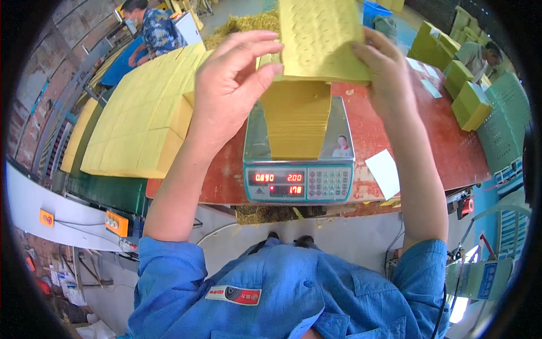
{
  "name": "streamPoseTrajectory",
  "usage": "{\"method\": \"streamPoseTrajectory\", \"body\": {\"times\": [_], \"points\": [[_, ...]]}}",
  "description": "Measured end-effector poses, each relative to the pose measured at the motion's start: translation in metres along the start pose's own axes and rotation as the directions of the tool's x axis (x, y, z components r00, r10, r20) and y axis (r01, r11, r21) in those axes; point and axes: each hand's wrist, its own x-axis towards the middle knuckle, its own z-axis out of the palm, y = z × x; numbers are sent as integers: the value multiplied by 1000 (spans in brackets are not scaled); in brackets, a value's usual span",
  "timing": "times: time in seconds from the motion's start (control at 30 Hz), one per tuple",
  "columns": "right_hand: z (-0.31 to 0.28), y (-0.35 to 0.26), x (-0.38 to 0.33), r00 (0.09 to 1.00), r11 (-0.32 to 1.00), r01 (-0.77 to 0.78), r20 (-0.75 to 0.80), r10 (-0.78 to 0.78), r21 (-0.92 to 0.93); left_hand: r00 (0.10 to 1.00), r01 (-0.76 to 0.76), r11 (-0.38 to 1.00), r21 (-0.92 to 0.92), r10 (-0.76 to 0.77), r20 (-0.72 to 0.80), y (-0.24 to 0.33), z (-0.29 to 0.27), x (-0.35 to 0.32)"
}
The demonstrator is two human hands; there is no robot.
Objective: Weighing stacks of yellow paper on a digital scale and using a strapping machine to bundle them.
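Head view: both bare hands are raised over a digital weighing scale [298, 164] that stands on a reddish-brown desk [446, 147]. The right hand [383, 68] holds a bundle of yellow paper sheets [319, 37] by its right edge, its grip closed on the bundle with the fingers pressed against the face of the paper. The left hand [231, 79] is at the bundle's lower left corner, fingers spread and curled loosely, with the thumb tip touching the paper edge; its grip is open rather than clamped. The bundle is lifted above the scale, tilted toward the camera, and its surface is dotted with small embossed marks.

On the scale's steel pan lies a stack of yellow paper [296, 121], directly below the held bundle. The scale's front panel shows red lit digits and a grey keypad.

To the left of the scale a wide block of stacked yellow sheets [141, 113] covers the desk. A white slip of paper [384, 172] lies on the desk just right of the scale. Farther right stand smaller yellow-green bundles [471, 104]. At the upper left another person in a patterned shirt [152, 28] bends over the far end, and a second person [480, 56] sits at the upper right.
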Motion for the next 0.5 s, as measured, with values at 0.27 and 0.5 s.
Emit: {"method": "streamPoseTrajectory", "body": {"times": [0.27,0.5], "points": [[15,32,26,985,980,-162,40,167,-114,966,-219,934,282,167,197,-47,20,17],[18,27,27,961,969,-244,124,247,-42,975,-96,967,238,43,219,-49,18,16]]}}
